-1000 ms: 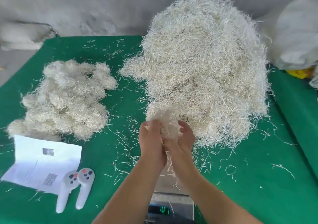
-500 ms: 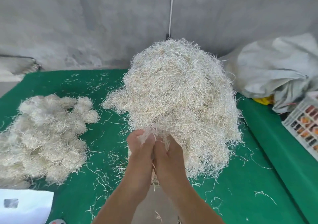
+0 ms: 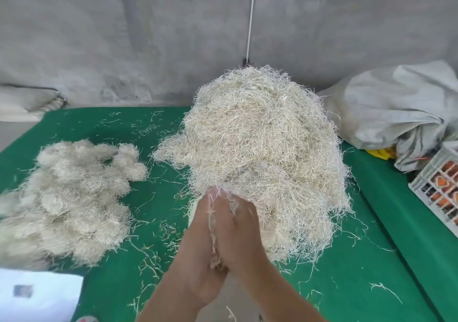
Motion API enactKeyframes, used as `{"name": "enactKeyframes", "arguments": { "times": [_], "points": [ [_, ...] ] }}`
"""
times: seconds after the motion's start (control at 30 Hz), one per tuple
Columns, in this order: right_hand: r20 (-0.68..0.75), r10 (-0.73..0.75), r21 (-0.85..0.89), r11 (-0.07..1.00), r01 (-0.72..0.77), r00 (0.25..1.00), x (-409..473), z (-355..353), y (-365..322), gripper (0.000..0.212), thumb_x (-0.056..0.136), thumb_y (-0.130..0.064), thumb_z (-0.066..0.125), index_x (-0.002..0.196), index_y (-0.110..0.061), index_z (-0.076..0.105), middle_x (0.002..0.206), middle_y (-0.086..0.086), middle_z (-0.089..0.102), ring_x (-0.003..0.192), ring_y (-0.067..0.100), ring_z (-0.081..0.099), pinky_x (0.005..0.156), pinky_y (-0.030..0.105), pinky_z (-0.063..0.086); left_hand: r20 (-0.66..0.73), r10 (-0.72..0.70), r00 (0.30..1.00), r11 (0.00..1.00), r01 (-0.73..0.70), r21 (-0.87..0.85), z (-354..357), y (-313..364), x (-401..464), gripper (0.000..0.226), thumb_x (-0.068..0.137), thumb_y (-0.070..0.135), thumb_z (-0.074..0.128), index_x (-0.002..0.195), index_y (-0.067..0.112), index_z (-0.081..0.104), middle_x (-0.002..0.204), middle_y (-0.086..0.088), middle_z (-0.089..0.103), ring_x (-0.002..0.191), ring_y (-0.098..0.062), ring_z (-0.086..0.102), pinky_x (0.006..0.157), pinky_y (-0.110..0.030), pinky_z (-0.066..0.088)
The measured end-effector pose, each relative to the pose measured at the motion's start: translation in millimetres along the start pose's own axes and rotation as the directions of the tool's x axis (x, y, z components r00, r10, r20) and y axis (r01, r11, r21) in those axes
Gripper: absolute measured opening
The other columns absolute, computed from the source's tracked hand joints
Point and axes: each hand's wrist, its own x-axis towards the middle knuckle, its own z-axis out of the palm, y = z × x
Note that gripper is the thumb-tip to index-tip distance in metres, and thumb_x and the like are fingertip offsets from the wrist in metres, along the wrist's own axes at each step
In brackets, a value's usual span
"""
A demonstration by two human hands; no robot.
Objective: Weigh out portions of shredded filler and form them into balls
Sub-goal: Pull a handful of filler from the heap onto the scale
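Near the bench's front edge, both hands (image 3: 218,235) press a portion (image 3: 213,242) together; balls (image 3: 71,195) piled left, big heap (image 3: 262,148) left.

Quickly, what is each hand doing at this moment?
Left hand: pressed against the right, holding a wad of filler between them.
Right hand: holding the same wad.
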Motion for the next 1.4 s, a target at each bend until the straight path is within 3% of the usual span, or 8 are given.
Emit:
{"name": "enactKeyframes", "arguments": {
  "times": [0.13, 0.23, 0.5, 0.67, 0.8, 1.0, 1.27, 1.4],
  "points": [
    [0.047, 0.093, 0.114, 0.989, -0.097, 0.995, 3.2, 1.0, 7.9, 0.016, 0.109, -0.028, 0.046, 0.115, -0.018, 0.057, 0.093, -0.008, 0.05, 0.079, -0.004, 0.046, 0.069, 0.004, 0.042, -0.194, 0.12, 0.974, 0.987, -0.096, 0.128, 5.8, -1.9, 5.9, 0.049, 0.082, 0.076, 0.064, 0.107, 0.036, 0.079, 0.106, 0.004, 0.079, 0.098, -0.013, 0.076, 0.089, -0.043, 0.056],
    [-0.199, -0.003, -0.104, 0.994, -0.018, 0.98, 13.4, 0.4, 15.9, 0.035, 0.097, -0.012, 0.064, 0.132, -0.017, 0.063, 0.115, -0.006, 0.053, 0.106, 0.014, 0.053, 0.096, 0.035, 0.048, -0.331, 0.102, 0.938, 0.994, -0.085, 0.063, 7.7, -6.4, 13.6, 0.037, 0.087, 0.061, 0.067, 0.094, 0.027, 0.081, 0.096, 0.0, 0.08, 0.098, -0.024, 0.074, 0.092, -0.046, 0.055],
    [0.279, 0.186, 0.423, 0.857, -0.294, 0.942, 6.6, -15.9, 2.5, 0.025, 0.111, -0.025, 0.05, 0.126, -0.022, 0.07, 0.128, 0.005, 0.067, 0.12, -0.007, 0.061, 0.105, 0.014, 0.047, -0.291, 0.419, 0.86, 0.908, -0.393, 0.146, 6.7, 5.1, 15.1, 0.021, 0.104, 0.027, 0.048, 0.116, 0.033, 0.065, 0.086, -0.004, 0.071, 0.07, -0.016, 0.069, 0.054, -0.031, 0.053],
    [0.077, 0.128, 0.434, 0.888, -0.149, 0.989, -9.0, -0.2, -7.6, 0.028, 0.104, -0.045, 0.052, 0.096, -0.029, 0.075, 0.085, -0.002, 0.078, 0.081, 0.007, 0.075, 0.074, 0.032, 0.057, -0.178, 0.696, 0.696, 0.62, -0.456, 0.638, -0.8, -16.6, 16.0, 0.036, 0.094, 0.06, 0.04, 0.124, 0.076, 0.029, 0.133, 0.024, 0.032, 0.129, -0.004, 0.032, 0.115, -0.054, 0.032],
    [-0.129, 0.067, 0.358, 0.933, -0.017, 0.989, -7.9, 2.3, -4.4, 0.044, 0.107, -0.035, 0.056, 0.065, -0.024, 0.065, 0.056, -0.004, 0.058, 0.051, 0.012, 0.058, 0.05, 0.026, 0.044, -0.136, 0.344, 0.929, 0.937, -0.35, -0.021, -0.5, -4.3, 14.6, 0.043, 0.086, 0.075, 0.053, 0.114, 0.047, 0.069, 0.119, -0.005, 0.07, 0.111, -0.019, 0.069, 0.091, -0.041, 0.059],
    [-0.055, 0.04, 0.34, 0.94, -0.019, 0.998, -5.1, 5.4, 1.7, 0.04, 0.095, -0.037, 0.053, 0.057, -0.026, 0.06, 0.051, -0.008, 0.051, 0.048, 0.01, 0.046, 0.05, 0.026, 0.038, -0.198, 0.243, 0.95, 0.968, -0.251, -0.017, 8.2, -23.3, 12.5, 0.048, 0.072, 0.071, 0.066, 0.071, 0.024, 0.077, 0.073, 0.004, 0.071, 0.07, -0.013, 0.071, 0.069, -0.029, 0.055],
    [-0.03, -0.143, -0.307, 0.943, 0.127, 0.989, 0.0, 1.0, 26.4, 0.054, 0.101, -0.058, 0.028, 0.15, -0.036, 0.038, 0.148, -0.008, 0.028, 0.14, 0.016, 0.026, 0.118, 0.05, 0.028, -0.254, 0.192, 0.948, 0.98, -0.197, 0.008, 0.9, -19.8, 22.7, 0.037, 0.094, 0.055, 0.062, 0.097, 0.022, 0.077, 0.104, -0.003, 0.08, 0.1, -0.019, 0.077, 0.091, -0.043, 0.058],
    [0.354, 0.2, 0.423, 0.837, -0.347, 0.914, -13.0, 4.6, 14.7, 0.058, 0.08, -0.089, 0.042, 0.122, -0.057, 0.066, 0.139, -0.012, 0.064, 0.131, 0.003, 0.056, 0.104, 0.03, 0.051, -0.351, 0.363, 0.863, 0.931, -0.322, 0.173, -7.4, -13.4, 35.5, 0.034, 0.1, 0.042, 0.058, 0.074, 0.024, 0.072, 0.07, 0.002, 0.069, 0.068, -0.017, 0.067, 0.062, -0.029, 0.055]
  ]
}}
